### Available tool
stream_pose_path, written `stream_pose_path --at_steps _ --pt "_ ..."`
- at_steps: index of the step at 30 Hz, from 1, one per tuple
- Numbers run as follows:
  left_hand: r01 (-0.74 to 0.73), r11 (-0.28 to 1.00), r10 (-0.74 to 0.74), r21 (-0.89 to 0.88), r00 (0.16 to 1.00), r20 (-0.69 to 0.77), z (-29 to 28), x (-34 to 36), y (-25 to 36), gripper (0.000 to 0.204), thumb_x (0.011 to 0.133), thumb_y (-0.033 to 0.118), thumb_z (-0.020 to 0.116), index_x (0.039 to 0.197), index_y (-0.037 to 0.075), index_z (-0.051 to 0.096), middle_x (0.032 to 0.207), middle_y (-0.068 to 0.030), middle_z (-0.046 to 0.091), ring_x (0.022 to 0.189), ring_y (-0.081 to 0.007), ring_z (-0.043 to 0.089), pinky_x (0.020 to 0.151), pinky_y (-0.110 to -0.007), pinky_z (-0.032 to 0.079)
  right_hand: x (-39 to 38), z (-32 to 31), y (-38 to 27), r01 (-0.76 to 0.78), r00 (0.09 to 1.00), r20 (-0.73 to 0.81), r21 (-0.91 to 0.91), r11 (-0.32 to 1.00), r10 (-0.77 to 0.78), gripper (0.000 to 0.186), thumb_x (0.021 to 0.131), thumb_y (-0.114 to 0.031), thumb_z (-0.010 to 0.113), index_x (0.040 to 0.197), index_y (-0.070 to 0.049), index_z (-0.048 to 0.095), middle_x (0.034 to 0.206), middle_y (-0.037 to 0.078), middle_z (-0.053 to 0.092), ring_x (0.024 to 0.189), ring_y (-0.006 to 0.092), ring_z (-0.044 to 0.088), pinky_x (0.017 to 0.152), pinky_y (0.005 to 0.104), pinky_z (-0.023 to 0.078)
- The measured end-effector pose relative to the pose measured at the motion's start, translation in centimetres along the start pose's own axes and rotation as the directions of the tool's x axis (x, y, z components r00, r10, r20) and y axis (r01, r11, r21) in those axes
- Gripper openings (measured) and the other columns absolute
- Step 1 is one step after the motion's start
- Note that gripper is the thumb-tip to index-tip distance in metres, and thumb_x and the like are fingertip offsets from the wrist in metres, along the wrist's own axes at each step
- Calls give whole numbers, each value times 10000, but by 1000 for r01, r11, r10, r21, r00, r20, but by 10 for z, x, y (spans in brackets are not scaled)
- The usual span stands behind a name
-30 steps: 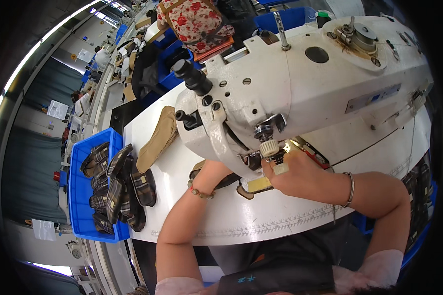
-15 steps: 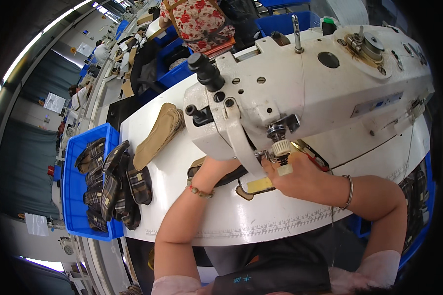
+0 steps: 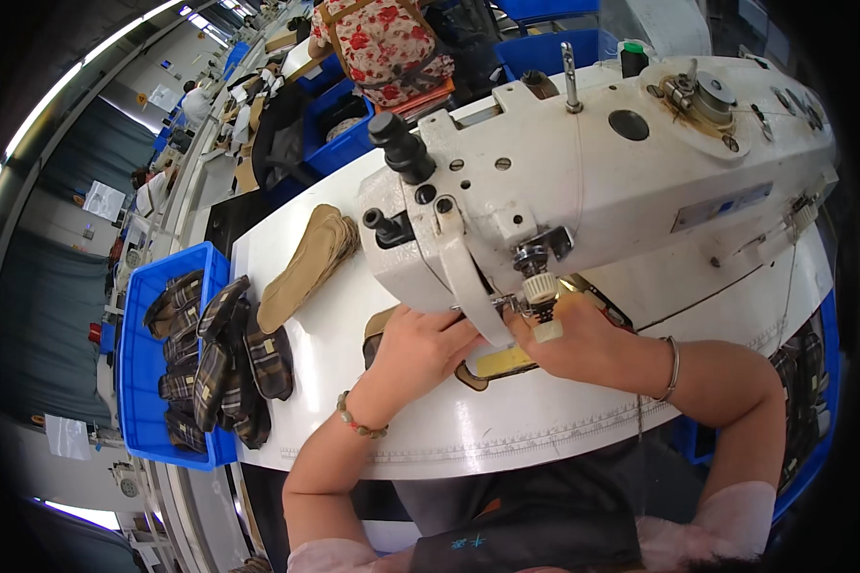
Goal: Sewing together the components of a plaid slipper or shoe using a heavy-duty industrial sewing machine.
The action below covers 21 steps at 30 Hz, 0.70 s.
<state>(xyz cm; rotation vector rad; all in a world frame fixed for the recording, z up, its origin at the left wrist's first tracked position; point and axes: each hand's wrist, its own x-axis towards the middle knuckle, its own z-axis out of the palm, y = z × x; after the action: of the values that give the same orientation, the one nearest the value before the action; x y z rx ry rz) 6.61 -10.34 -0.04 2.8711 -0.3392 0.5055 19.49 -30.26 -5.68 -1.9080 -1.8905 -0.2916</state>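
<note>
A white sewing machine (image 3: pixel 592 181) stands over the white table, its head hiding part of the work. My left hand (image 3: pixel 419 355) is closed, its bent fingers pressing a tan-and-dark slipper piece (image 3: pixel 375 334) that is mostly covered by the hand. Just right of the needle area, my right hand (image 3: pixel 575 336) is closed with bent fingers; the machine's parts hide what its fingertips hold. A yellow plate (image 3: pixel 503 362) lies on the table between the hands. Beside the right hand's back lies a red-and-dark tool (image 3: pixel 613 307), partly covered.
Tan soles (image 3: pixel 306 265) lie stacked left of the machine. A blue bin (image 3: pixel 143 382) holds several plaid slippers (image 3: pixel 222 377), some spilling over onto the table. Another blue bin (image 3: pixel 825 401) stands at the right. A person in a floral top (image 3: pixel 384 48) sits beyond the machine.
My left hand has come out from behind the machine head, moving toward me, and now lies over the slipper piece. My right hand has stayed nearly in place.
</note>
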Motion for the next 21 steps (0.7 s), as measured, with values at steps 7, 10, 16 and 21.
stream_pose_path --at_steps 7,10,16,21 --pt "18 999 -18 33 1000 23 18 2 2 162 826 148 738 985 132 717 826 -21 699 743 -245 674 690 -365 516 2 28 5 -271 929 -149 350 897 339 115 809 -179 676 778 -70 695 627 91 625 555 281 647 507 404 501" --pt "39 996 -41 80 999 13 21 0 -1 145 798 100 722 941 122 731 834 -17 708 792 -236 675 802 -372 511 9 9 4 -267 926 -175 324 908 335 122 860 -189 648 856 -77 695 662 100 651 564 296 649 524 416 512" --pt "148 976 -154 -157 988 -24 21 6 -3 127 820 85 713 945 96 736 822 -55 708 799 -268 669 827 -382 503 13 5 3 -127 965 -201 200 971 168 116 848 -167 660 913 -75 686 676 86 656 607 282 664 553 390 526" --pt "263 903 -270 -341 963 28 17 9 -1 118 853 92 711 964 90 753 780 -89 702 789 -274 667 842 -377 492 16 -1 5 101 963 -225 -208 973 -148 164 825 -73 646 985 -53 681 810 63 705 667 236 692 580 357 546"
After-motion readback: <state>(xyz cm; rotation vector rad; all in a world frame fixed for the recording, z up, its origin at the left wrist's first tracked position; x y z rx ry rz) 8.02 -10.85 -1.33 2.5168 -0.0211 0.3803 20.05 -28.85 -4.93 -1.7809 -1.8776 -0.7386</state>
